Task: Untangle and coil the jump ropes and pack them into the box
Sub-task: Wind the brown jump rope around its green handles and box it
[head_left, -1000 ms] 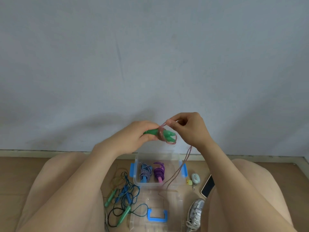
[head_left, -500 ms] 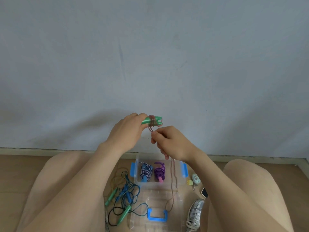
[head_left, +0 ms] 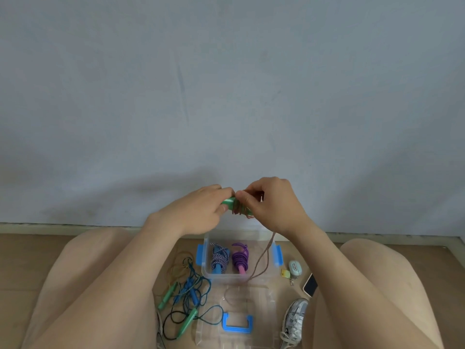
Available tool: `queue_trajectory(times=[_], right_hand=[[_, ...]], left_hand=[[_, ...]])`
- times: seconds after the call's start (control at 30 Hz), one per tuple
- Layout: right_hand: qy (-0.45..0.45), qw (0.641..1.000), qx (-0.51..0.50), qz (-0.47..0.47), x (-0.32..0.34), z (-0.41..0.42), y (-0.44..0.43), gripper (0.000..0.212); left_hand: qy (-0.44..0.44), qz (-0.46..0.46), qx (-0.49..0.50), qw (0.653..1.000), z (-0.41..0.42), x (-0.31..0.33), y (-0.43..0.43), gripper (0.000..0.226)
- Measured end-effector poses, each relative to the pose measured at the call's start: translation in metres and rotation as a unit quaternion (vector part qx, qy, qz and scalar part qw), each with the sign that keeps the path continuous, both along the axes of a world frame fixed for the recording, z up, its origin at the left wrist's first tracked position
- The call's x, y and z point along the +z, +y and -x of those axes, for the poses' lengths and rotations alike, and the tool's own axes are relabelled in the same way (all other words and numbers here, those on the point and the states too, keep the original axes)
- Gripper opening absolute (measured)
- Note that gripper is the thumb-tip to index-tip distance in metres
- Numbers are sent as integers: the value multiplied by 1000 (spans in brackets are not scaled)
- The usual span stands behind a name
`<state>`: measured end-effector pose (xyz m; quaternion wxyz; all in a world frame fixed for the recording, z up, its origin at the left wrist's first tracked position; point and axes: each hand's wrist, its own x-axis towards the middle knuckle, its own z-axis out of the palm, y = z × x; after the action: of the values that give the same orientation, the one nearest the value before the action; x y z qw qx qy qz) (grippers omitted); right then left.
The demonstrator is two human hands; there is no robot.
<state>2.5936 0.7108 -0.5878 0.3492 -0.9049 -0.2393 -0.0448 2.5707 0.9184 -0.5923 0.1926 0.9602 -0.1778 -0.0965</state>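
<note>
Just above the clear plastic box with blue latches (head_left: 226,277), the left hand (head_left: 198,212) grips the paired green plastic handles (head_left: 227,200). The right hand (head_left: 271,205) pinches the thin brown jump-rope cord (head_left: 264,258) at the wraps, and its slack tail hangs across the box's right part. Each turn is best laid snug beside the previous one under even tension, with the left grip firm so that no wrap slides off the handle ends.
</note>
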Motion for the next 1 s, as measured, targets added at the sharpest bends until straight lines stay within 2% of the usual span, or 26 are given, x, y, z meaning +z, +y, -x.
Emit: queue_trajectory(times=[0.17,0.27,0.37,0.53,0.63,0.73,0.8,0.87,1.0], right_hand=[[-80,995,-12,56,-7,-4,-2,21],[-74,996,-19,38,-6,-8,-7,17],[8,999,-12,-51,-6,-13,-9,7],[192,960,8,-203,-1,-19,-14,30],[269,937,15,-224,-2,-18,-9,33],[339,920,6,-196,-6,-8,2,32],[362,919,13,-154,-5,4,11,28],[356,923,34,-142,-2,14,18,29],[259,952,37,-160,11,17,18,34]], left_hand=[[23,28,7,999,3,1,-2,6],[28,43,-6,999,8,4,-5,17],[14,81,-18,996,9,7,-5,17],[22,264,27,964,10,19,-4,33],[-24,293,51,955,10,18,-5,34],[-104,311,113,938,5,15,-4,26],[-152,306,166,925,1,14,-2,23],[-171,251,196,932,-1,12,4,22],[-171,95,173,965,-2,4,10,16]])
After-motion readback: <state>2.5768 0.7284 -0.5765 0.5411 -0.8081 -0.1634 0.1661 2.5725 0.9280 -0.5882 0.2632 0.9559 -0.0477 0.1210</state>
